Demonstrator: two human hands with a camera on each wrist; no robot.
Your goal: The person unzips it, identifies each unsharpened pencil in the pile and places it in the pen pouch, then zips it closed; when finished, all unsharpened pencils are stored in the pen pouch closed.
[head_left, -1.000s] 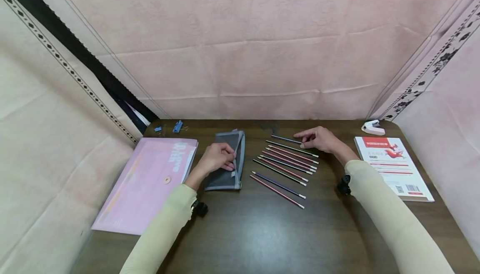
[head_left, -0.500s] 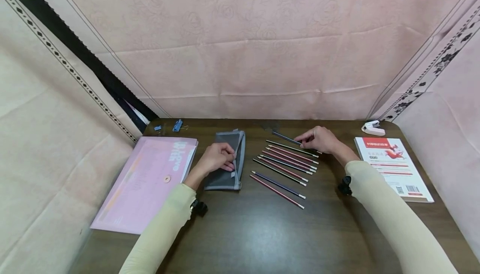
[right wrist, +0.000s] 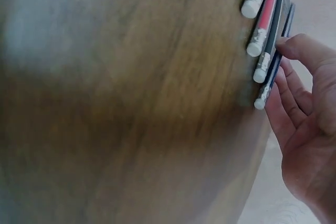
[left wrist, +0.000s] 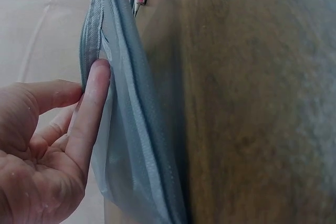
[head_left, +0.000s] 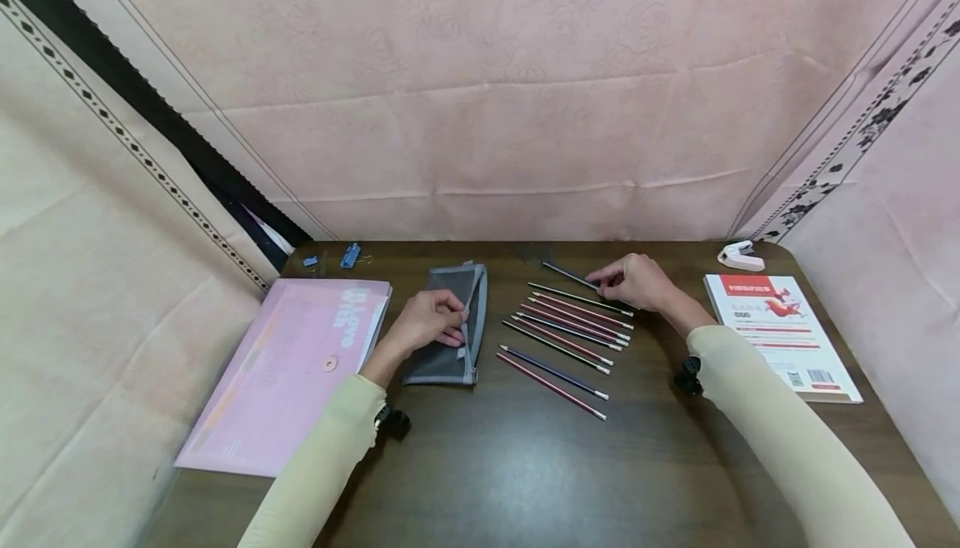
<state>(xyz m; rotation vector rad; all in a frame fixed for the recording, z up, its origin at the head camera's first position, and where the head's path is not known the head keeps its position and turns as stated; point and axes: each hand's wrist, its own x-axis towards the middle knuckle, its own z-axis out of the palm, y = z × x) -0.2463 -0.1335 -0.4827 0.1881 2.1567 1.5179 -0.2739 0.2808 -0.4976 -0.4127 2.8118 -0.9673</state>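
My left hand point(head_left: 429, 321) pinches the zipped edge of a grey mesh pencil case point(head_left: 438, 365), which lies on the table. In the left wrist view the case's mouth point(left wrist: 107, 40) is parted, with the thumb on the outside of the edge and a finger at its inner side. My right hand point(head_left: 636, 281) pinches a dark blue pencil point(head_left: 564, 272), the farthest of the group, between thumb and fingers. Its white eraser end point(right wrist: 261, 100) shows below the fingers in the right wrist view. Nearer me, several red, dark and blue pencils point(head_left: 562, 333) lie side by side at a slant.
Left of the case lies a pink folder point(head_left: 292, 365), with two blue binder clips point(head_left: 351, 256) behind it. On the right are a white and red book point(head_left: 783, 336) and a white stapler point(head_left: 741, 256). Pink cloth point(head_left: 480, 140) hangs behind the brown table point(head_left: 480, 481).
My right thumb and fingers have closed on the dark blue pencil, and its far end has turned slightly away from the others. The left hand keeps its hold on the pencil case.
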